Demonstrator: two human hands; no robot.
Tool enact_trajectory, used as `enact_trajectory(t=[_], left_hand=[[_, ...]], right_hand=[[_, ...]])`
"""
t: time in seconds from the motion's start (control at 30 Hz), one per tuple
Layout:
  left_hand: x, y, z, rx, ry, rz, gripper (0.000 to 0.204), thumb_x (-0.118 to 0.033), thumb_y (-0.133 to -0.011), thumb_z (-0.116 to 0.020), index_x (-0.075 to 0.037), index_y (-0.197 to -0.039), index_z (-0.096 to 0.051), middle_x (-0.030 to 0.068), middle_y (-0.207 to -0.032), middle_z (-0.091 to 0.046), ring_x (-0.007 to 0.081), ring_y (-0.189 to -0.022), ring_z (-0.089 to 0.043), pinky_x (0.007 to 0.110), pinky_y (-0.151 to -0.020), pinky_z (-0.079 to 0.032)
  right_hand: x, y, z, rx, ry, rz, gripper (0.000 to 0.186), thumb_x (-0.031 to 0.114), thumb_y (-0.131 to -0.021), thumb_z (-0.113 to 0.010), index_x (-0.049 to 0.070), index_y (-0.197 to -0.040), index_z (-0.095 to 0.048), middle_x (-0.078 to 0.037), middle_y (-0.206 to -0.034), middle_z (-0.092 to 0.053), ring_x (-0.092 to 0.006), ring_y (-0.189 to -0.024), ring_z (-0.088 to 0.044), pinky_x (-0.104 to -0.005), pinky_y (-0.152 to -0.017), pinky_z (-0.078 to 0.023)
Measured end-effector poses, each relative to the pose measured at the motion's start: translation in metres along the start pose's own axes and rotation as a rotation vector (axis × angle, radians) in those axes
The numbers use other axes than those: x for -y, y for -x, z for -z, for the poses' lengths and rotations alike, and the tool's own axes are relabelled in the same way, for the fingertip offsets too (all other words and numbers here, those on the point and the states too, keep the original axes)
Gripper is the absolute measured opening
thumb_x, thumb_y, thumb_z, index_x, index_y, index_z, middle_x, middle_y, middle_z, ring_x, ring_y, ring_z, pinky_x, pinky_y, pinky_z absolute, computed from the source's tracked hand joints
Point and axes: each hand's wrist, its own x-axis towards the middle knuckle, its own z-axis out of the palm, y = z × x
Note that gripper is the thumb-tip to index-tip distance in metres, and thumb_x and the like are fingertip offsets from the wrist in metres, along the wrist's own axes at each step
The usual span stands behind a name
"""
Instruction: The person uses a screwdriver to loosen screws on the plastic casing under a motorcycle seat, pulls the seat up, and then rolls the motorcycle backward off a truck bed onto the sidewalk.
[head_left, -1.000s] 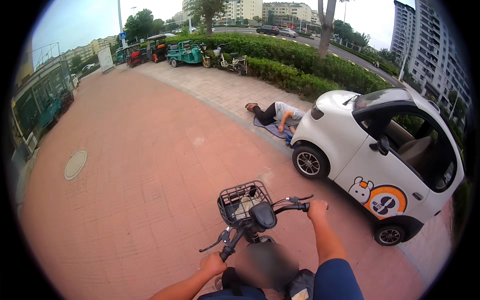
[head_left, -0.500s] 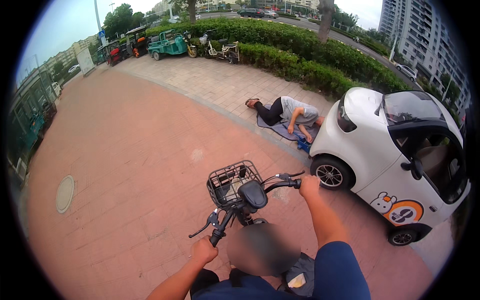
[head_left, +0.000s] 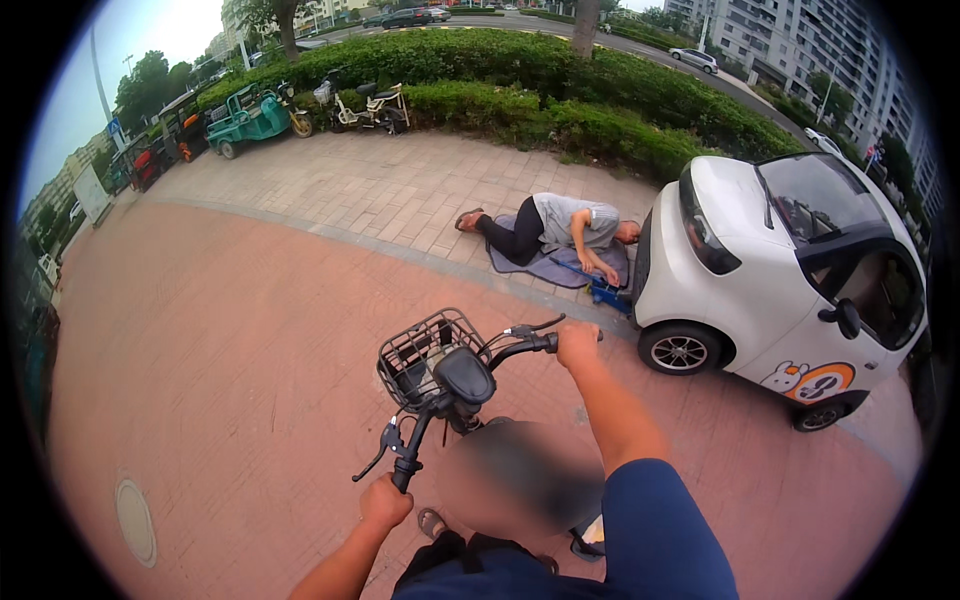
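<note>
Both fists are wrapped round the handlebar grips of a black electric bike [head_left: 466,376]. My left hand [head_left: 386,502] grips the left end, behind its brake lever. At the right end, my right hand [head_left: 577,343] is closed on the other grip, with a black lever in front. A black wire basket [head_left: 428,350] is fixed ahead of the handlebar; something pale lies inside. Between my forearms a round blurred patch [head_left: 520,478] hides what is there. A sandalled foot [head_left: 432,524] shows on the paving beside the bike.
To the right stands a small white car [head_left: 730,290]. By its front end a person [head_left: 570,228] lies on a grey mat [head_left: 515,262], hands at a blue floor jack [head_left: 608,296]. A green cargo tricycle [head_left: 248,122] and scooters line the hedge [head_left: 480,70]. A manhole cover [head_left: 136,520] lies left.
The scene has shifted in my view: handlebar, lying person and parked tricycles sit further left. The sandalled foot has come into sight. Both hands keep their hold on the grips.
</note>
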Motion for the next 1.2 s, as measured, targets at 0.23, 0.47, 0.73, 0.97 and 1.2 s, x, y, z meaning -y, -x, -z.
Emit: enact_trajectory(t=[0.23, 0.47, 0.73, 0.97, 1.2], left_hand=[[0.058, -0.186, 0.094, 0.068, 0.011, -0.025, 0.038, -0.019, -0.077, -0.069, -0.003, -0.111, -0.074, 0.0271, -0.102, -0.077, 0.0455, -0.102, -0.074, 0.052, -0.092, -0.058], [0.062, -0.380, 0.191, 0.070, 0.042, -0.091, 0.038, -0.020, -0.078, -0.070, -0.002, -0.111, -0.074, 0.0282, -0.101, -0.076, 0.0460, -0.100, -0.074, 0.052, -0.091, -0.058], [0.099, -0.602, 0.310, 0.002, -0.109, -0.117, 0.034, -0.015, -0.076, -0.072, -0.002, -0.106, -0.074, 0.0273, -0.101, -0.076, 0.0454, -0.099, -0.074, 0.053, -0.087, -0.058], [0.143, -0.770, 0.387, 0.070, 0.029, -0.143, 0.034, -0.017, -0.075, -0.076, -0.002, -0.106, -0.076, 0.0258, -0.098, -0.077, 0.0447, -0.097, -0.074, 0.051, -0.087, -0.059], [0.170, -0.899, 0.467, 0.120, -0.002, -0.196, 0.036, -0.021, -0.075, -0.074, -0.003, -0.106, -0.074, 0.0255, -0.099, -0.077, 0.0437, -0.098, -0.075, 0.051, -0.088, -0.059]], right_hand=[[0.137, -0.143, 0.015, -0.041, -0.055, -0.030, 0.013, 0.022, -0.088, -0.075, 0.019, -0.098, -0.081, -0.009, -0.103, -0.079, -0.0310, -0.106, -0.073, -0.0493, -0.094, -0.050], [0.221, -0.337, -0.006, -0.176, -0.044, -0.040, 0.011, 0.018, -0.083, -0.075, 0.017, -0.093, -0.080, -0.010, -0.099, -0.078, -0.0301, -0.101, -0.075, -0.0486, -0.089, -0.051], [0.344, -0.497, 0.005, -0.078, -0.054, -0.127, 0.013, 0.018, -0.084, -0.075, 0.018, -0.097, -0.080, -0.009, -0.100, -0.078, -0.0293, -0.103, -0.073, -0.0484, -0.093, -0.048], [0.446, -0.640, 0.015, -0.231, -0.048, -0.141, 0.013, 0.015, -0.084, -0.074, 0.017, -0.096, -0.080, -0.007, -0.098, -0.077, -0.0282, -0.099, -0.071, -0.0467, -0.092, -0.046], [0.533, -0.768, 0.039, -0.213, -0.026, -0.135, 0.013, 0.013, -0.084, -0.073, 0.017, -0.095, -0.079, -0.009, -0.097, -0.076, -0.0294, -0.100, -0.070, -0.0473, -0.096, -0.046]])
